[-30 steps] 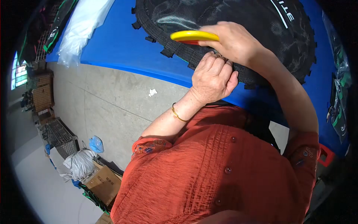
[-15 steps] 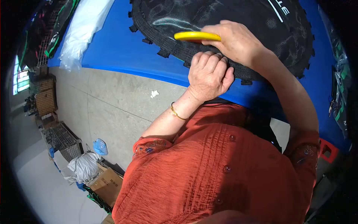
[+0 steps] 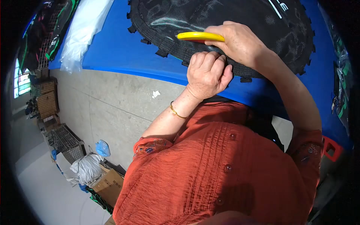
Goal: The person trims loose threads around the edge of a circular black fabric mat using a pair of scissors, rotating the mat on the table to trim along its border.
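A round black mesh mat (image 3: 225,15), with small black tabs along its edge and white lettering, lies on the blue table surface (image 3: 112,56). My left hand (image 3: 209,73) is a closed fist at the mat's near edge, fingers curled over the rim. Just above it, my right hand (image 3: 240,43) is closed round a yellow-handled tool (image 3: 200,36) with red on its underside. The tool points left over the mat's border; its working end is too small to make out.
Clear plastic film (image 3: 84,33) lies at the table's left. Further left stand wire crates (image 3: 67,140), a cardboard box (image 3: 108,185) and a white sack (image 3: 86,168). A white scrap (image 3: 156,94) is on the concrete floor. Bagged goods (image 3: 341,82) lie at the right.
The mat has turned slightly, its lettering and edge tabs moving a little left. My left hand has shifted slightly left; the tool in my right hand has moved slightly right.
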The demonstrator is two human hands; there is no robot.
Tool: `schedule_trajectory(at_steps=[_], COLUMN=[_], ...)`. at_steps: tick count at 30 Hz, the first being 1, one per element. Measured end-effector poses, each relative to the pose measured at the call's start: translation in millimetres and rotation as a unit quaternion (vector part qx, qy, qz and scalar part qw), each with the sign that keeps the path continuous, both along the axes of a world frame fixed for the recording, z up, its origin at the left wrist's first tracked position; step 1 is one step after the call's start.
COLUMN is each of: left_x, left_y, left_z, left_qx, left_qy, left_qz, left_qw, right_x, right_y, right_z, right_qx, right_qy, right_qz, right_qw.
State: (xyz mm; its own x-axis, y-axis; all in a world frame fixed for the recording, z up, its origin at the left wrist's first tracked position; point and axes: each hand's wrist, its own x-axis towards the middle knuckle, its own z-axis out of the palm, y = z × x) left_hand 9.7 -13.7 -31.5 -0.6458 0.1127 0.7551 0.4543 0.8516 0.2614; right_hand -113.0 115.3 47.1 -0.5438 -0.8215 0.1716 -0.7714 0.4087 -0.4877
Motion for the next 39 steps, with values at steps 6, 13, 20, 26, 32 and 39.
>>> schedule_trajectory(at_steps=[6, 13, 20, 26, 32, 39], left_x=[0, 3, 4, 5, 27, 29], left_y=[0, -1, -5, -3, 18, -15], left_z=[0, -2, 1, 9, 106, 217], left_qx=[0.016, 0.001, 0.003, 0.020, 0.332, 0.494], left_qy=[0.002, -0.009, -0.017, -0.045, -0.176, -0.233], left_qz=[0.008, -0.004, -0.021, -0.022, -0.159, -0.675], left_qw=[1.000, 1.000, 1.000, 0.999, 0.913, 0.496], right_x=[19, 3, 6, 31, 37, 34], right_y=[32, -7, 22, 90, 106, 111], right_z=[-3, -10, -4, 16, -17, -34], right_qx=[-0.055, -0.040, -0.041, 0.012, -0.046, -0.075], right_qy=[0.026, 0.031, 0.034, 0.052, 0.235, 0.244], right_qz=[0.023, -0.025, -0.019, -0.013, -0.066, -0.071], right_qw=[0.998, 0.998, 0.998, 0.998, 0.969, 0.964])
